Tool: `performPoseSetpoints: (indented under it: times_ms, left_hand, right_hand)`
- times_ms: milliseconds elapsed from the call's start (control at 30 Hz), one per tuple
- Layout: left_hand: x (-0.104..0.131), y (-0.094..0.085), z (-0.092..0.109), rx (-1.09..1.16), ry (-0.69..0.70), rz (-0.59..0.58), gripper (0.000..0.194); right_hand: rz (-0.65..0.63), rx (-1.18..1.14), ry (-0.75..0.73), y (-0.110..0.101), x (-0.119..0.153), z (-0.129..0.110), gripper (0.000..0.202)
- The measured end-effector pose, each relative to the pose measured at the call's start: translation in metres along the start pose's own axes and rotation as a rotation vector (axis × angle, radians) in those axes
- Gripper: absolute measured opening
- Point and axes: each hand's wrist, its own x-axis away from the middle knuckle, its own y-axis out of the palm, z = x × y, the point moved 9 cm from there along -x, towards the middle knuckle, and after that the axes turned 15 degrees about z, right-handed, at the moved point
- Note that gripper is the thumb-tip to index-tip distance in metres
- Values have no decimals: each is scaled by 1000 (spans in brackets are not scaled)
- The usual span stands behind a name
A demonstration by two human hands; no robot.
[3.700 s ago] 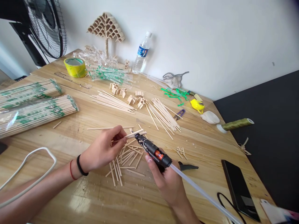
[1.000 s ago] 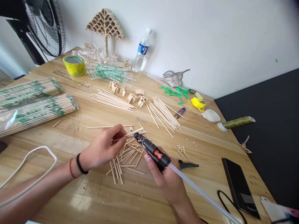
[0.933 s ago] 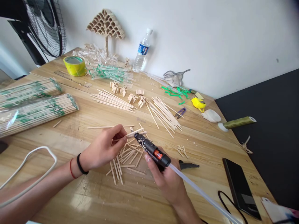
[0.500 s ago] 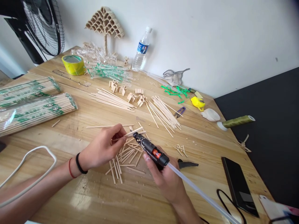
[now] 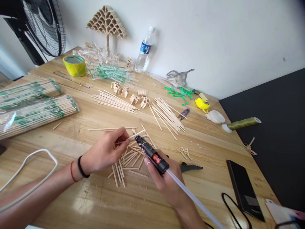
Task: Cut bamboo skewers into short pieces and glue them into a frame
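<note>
My left hand (image 5: 111,144) pinches thin wooden sticks (image 5: 137,135) that point to the right. In my right hand (image 5: 164,178) is a black glue gun (image 5: 151,152), with a clear glue stick (image 5: 190,194) running out of its back end. The gun's nozzle is close beside the held sticks; whether they touch is hard to tell. Below both hands lie short cut sticks (image 5: 130,159) in a loose pile. One longer stick (image 5: 102,129) rests behind my left hand.
Long sticks (image 5: 166,116) and small glued stick pieces (image 5: 134,99) lie farther back. Packaged sticks (image 5: 38,114) and a white cable (image 5: 51,152) are at left. A phone (image 5: 245,189) lies right. A bottle (image 5: 144,52) and stick tree (image 5: 107,25) stand near the wall.
My right hand and the rear of the glue gun have shifted slightly left, the glue stick swinging with them. My left hand has barely moved.
</note>
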Motion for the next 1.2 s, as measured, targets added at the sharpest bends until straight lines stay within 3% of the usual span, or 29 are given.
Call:
performPoseSetpoints:
  times_ms: [833, 1200]
  left_hand:
    - [0, -3, 4, -28, -3, 19, 21]
    - [0, -4, 4, -38, 3, 27, 20]
  right_hand:
    - [-7, -25, -110, -5, -5, -8, 16]
    - [-26, 6, -76, -4, -4, -5, 17]
